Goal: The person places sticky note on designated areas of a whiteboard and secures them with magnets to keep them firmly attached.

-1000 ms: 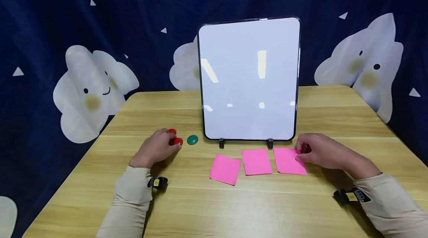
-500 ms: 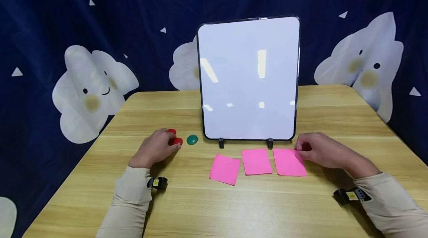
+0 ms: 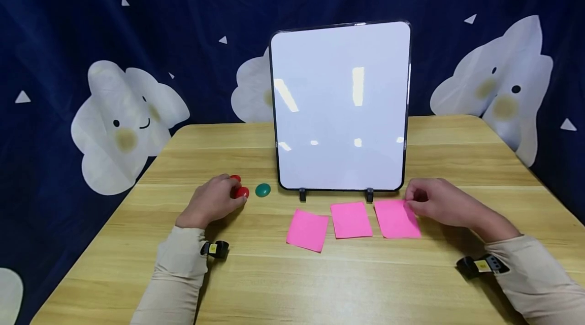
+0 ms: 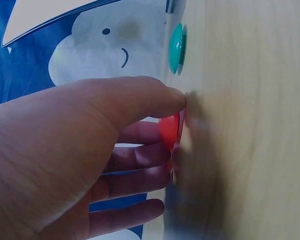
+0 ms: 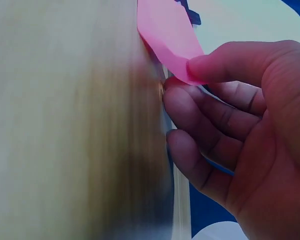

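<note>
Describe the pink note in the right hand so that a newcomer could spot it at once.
Find the upright whiteboard on the wooden table. On the person's side of it are three pink notes side by side; go to the rightmost note. Unlike the other two, it has its upper right corner pinched by the right hand.

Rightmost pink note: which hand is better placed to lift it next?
Probably the right hand: its thumb and fingers pinch the far right corner of the rightmost pink note. The left hand is well off to the left, gripping the nearer red disc.
</note>
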Demonstrator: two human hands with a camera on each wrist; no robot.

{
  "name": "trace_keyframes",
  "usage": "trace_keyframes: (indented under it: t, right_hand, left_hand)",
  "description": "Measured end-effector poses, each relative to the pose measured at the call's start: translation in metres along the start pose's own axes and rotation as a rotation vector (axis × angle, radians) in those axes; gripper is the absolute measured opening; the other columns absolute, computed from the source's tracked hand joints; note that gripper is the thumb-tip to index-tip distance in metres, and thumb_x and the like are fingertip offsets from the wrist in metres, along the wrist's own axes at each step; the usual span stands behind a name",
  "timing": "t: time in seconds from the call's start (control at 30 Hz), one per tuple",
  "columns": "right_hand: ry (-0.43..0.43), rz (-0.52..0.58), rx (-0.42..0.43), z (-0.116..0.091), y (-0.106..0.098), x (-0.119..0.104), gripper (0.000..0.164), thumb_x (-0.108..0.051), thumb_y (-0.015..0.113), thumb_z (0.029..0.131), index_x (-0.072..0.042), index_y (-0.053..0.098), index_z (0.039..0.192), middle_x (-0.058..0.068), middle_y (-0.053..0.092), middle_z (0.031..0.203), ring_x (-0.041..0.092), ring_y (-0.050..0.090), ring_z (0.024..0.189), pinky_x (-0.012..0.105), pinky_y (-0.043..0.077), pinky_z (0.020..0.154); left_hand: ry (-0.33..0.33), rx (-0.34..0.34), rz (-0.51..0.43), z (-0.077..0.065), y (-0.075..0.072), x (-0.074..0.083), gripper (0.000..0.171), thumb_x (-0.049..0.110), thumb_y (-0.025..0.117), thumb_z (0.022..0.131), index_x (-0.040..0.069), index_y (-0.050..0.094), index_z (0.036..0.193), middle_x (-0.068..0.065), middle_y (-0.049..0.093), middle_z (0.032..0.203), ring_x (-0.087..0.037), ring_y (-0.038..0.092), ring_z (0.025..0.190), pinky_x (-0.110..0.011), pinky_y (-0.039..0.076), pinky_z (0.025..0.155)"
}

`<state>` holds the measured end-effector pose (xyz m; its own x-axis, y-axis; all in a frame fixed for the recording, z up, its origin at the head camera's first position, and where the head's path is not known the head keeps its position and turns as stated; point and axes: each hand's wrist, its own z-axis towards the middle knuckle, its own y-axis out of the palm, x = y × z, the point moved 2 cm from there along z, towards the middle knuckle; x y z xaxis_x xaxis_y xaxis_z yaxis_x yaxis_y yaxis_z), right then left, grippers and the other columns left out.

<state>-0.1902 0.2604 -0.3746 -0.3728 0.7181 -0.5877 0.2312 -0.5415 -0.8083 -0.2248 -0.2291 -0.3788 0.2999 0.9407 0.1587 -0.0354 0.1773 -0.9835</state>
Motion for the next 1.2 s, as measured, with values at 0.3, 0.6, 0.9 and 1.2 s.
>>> trace_keyframes:
  t: [0.3, 0.6, 0.9, 1.2]
  right_hand:
    - [0.000, 0.061, 0.014, 0.0001, -0.0006, -0.0004, 0.014, -0.001, 0.070, 0.091, -0.012, 0.061, 0.092, -0.002, 0.060, 0.082, 0.015, 0.054, 0.076, 0.026, 0.045, 0.065]
    - [-0.050, 0.076, 0.026, 0.0006, -0.0007, -0.0017, 0.017, 0.003, 0.067, 0.092, -0.015, 0.067, 0.092, -0.003, 0.063, 0.088, 0.013, 0.056, 0.080, 0.025, 0.049, 0.068]
    - [0.024, 0.064, 0.012, -0.0002, -0.0014, -0.0029, 0.018, 0.002, 0.065, 0.092, -0.015, 0.072, 0.095, -0.004, 0.065, 0.088, 0.015, 0.056, 0.082, 0.025, 0.047, 0.071]
    - [0.037, 0.094, 0.014, -0.0017, -0.0039, -0.0053, 0.015, -0.002, 0.066, 0.092, -0.014, 0.073, 0.097, -0.001, 0.069, 0.095, 0.019, 0.057, 0.086, 0.025, 0.048, 0.072]
  left_hand:
    - [0.001, 0.023, 0.006, 0.0021, -0.0023, 0.0003, 0.029, 0.032, 0.075, 0.086, 0.009, 0.071, 0.103, -0.003, 0.066, 0.092, -0.018, 0.060, 0.077, -0.040, 0.054, 0.068]
    - [-0.021, 0.023, -0.024, 0.0032, -0.0040, 0.0015, 0.026, 0.032, 0.072, 0.087, 0.010, 0.070, 0.101, -0.002, 0.066, 0.089, -0.017, 0.059, 0.074, -0.038, 0.053, 0.066]
    - [-0.033, 0.026, -0.047, 0.0034, -0.0031, 0.0012, 0.029, 0.031, 0.069, 0.084, 0.010, 0.066, 0.104, -0.001, 0.065, 0.090, -0.017, 0.059, 0.074, -0.037, 0.052, 0.065]
    - [0.014, 0.075, -0.043, 0.0036, -0.0040, 0.0031, 0.025, 0.032, 0.070, 0.081, 0.015, 0.063, 0.099, 0.007, 0.062, 0.078, -0.009, 0.056, 0.065, -0.032, 0.048, 0.058]
